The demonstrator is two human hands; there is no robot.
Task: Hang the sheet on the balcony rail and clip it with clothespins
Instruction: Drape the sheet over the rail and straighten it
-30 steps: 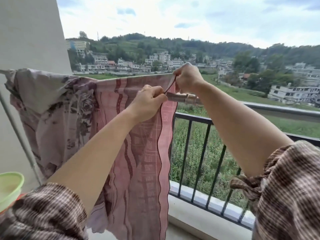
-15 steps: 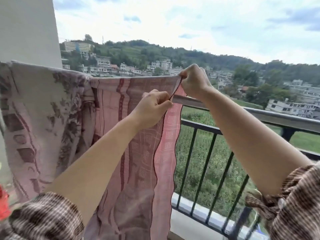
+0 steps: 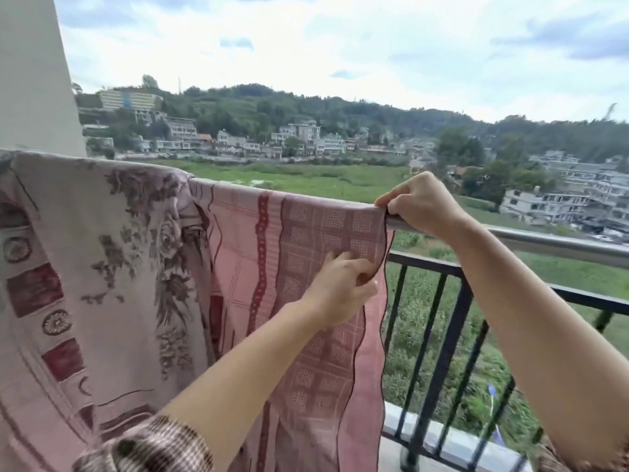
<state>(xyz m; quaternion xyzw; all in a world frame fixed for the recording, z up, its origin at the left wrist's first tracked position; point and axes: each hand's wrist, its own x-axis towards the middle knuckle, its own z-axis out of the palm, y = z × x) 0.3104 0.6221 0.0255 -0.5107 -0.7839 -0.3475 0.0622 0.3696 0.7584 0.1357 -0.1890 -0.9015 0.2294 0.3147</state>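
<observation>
A pink and maroon patterned sheet [image 3: 143, 267] hangs over the balcony rail [image 3: 544, 245], its right edge just left of the rail's bare stretch. My right hand [image 3: 420, 204] pinches the sheet's top corner on the rail. My left hand [image 3: 340, 289] pinches the sheet's hanging right edge a little below the rail. No clothespin is in sight.
Black vertical bars [image 3: 442, 352] stand under the rail, with a white ledge [image 3: 452, 444] at their foot. A pale wall [image 3: 34, 80] rises at the far left. Fields and houses lie beyond.
My left hand has dropped lower along the sheet's right edge, and the sheet now lies flatter over the rail. The view has swung up and to the right.
</observation>
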